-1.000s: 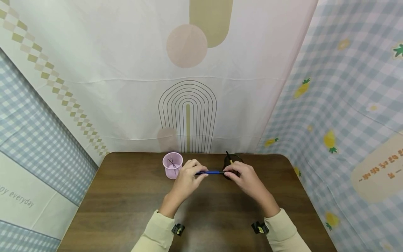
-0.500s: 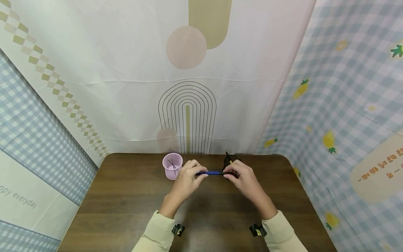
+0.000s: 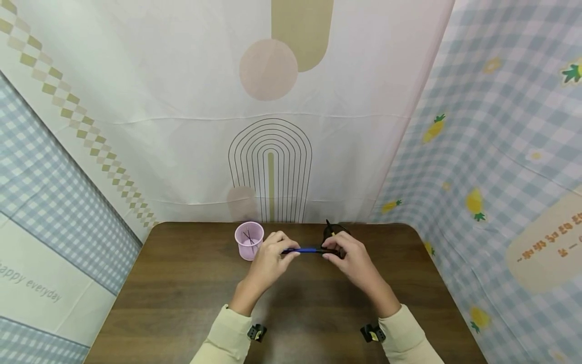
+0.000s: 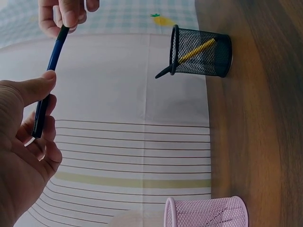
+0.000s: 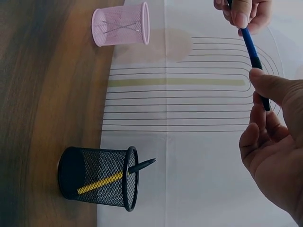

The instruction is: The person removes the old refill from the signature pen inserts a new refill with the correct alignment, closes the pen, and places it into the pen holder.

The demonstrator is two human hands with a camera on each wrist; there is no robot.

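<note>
A blue pen (image 3: 307,250) with black ends is held level above the table between both hands. My left hand (image 3: 269,255) pinches its left end between thumb and fingers; in the left wrist view that black end (image 4: 40,120) pokes out below the thumb. My right hand (image 3: 351,255) pinches the other black end, which shows past the thumb in the right wrist view. Behind the right hand stands a black mesh pen cup (image 5: 97,177), partly hidden in the head view. A yellow-and-black pen (image 5: 111,180) leans in it.
Left of the left hand stands a pink mesh pen cup (image 3: 248,247) with thin dark sticks (image 5: 120,26) crossed inside. Both cups are near the back edge of the brown wooden table (image 3: 191,288). Printed cloths (image 3: 191,151) hang behind and at both sides.
The right thumb and fingers have shifted slightly along the pen, so more of its right black end shows. The left hand keeps its hold in nearly the same place.
</note>
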